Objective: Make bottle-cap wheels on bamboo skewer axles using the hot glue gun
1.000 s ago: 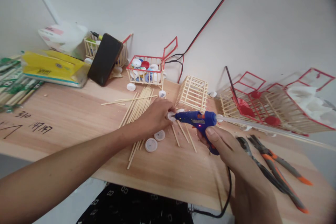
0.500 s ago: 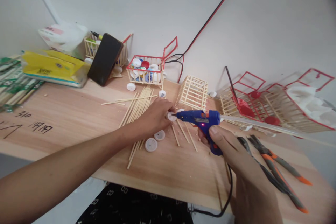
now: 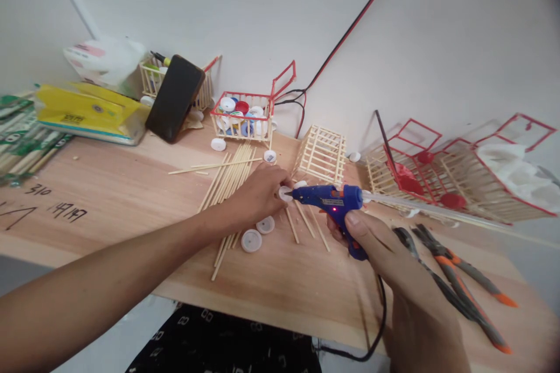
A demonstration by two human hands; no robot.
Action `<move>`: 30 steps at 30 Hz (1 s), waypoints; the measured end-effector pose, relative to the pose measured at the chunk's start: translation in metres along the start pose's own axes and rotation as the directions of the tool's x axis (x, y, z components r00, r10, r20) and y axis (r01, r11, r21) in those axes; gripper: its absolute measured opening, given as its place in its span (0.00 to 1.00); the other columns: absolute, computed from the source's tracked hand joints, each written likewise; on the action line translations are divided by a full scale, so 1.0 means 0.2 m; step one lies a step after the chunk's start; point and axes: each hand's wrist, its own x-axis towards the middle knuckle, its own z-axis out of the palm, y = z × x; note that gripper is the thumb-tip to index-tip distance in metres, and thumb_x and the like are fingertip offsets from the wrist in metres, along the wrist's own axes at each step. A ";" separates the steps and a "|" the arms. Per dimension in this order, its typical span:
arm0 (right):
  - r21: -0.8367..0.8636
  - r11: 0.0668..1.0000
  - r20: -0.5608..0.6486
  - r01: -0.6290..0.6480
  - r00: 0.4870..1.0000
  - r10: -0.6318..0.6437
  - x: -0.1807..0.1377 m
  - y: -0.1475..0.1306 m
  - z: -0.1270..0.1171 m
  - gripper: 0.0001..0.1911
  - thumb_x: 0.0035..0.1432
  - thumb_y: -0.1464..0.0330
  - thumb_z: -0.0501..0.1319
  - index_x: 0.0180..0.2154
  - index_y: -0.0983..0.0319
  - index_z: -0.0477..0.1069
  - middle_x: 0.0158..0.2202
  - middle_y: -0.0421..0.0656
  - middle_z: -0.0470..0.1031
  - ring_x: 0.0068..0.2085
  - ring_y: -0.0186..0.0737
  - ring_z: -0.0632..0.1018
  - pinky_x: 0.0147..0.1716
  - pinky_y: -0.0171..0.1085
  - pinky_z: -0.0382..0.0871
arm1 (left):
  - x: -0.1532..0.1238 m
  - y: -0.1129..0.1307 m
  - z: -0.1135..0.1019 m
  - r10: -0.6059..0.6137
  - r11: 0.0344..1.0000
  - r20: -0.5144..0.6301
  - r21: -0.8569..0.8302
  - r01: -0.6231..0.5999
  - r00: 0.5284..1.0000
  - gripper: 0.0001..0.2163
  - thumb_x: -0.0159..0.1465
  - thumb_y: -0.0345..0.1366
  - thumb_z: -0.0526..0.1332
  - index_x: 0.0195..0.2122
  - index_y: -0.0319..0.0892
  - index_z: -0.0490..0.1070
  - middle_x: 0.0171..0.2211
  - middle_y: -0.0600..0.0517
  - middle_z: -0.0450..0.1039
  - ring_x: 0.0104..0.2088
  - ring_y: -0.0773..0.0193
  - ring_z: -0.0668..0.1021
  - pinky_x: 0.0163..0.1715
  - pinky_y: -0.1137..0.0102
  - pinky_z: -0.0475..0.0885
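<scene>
My right hand (image 3: pixel 371 230) is wrapped round the handle of a blue glue gun (image 3: pixel 326 193), its red light lit and a long clear glue stick (image 3: pixel 420 207) poking out of the back. The nozzle meets a white bottle cap (image 3: pixel 285 193), which my left hand (image 3: pixel 265 189) pinches by its edge. Beneath my left forearm and hand lies a bundle of thin wooden sticks (image 3: pixel 231 178). Two more caps, a larger one (image 3: pixel 251 240) and a smaller one (image 3: pixel 265 225), rest just in front of that hand. A small stick-built basket frame (image 3: pixel 321 154) stands behind the glue gun.
Pliers (image 3: pixel 455 274) lie at the right. Red-trimmed stick carts stand along the wall, one (image 3: pixel 242 116) filled with caps. A phone (image 3: pixel 175 99) leans at the back left, beside a yellow pack (image 3: pixel 90 111) and bagged sticks (image 3: pixel 26 134). The gun's black cord (image 3: pixel 380 326) hangs over the front edge.
The glue gun in my right hand has shifted slightly left, its nozzle now further over the cap. My left hand has stayed almost still.
</scene>
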 end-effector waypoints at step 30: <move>0.016 0.998 0.010 -0.059 0.998 0.059 0.00 -0.02 -0.01 0.23 0.60 0.51 0.51 0.23 0.59 0.67 0.22 0.41 0.67 0.25 0.38 0.68 0.24 0.35 0.65 | 0.00 0.01 0.00 -0.022 0.999 0.025 -0.023 0.023 0.999 0.09 0.51 0.24 0.62 0.33 0.40 0.73 0.33 0.50 0.74 0.39 0.59 0.72 0.40 0.66 0.65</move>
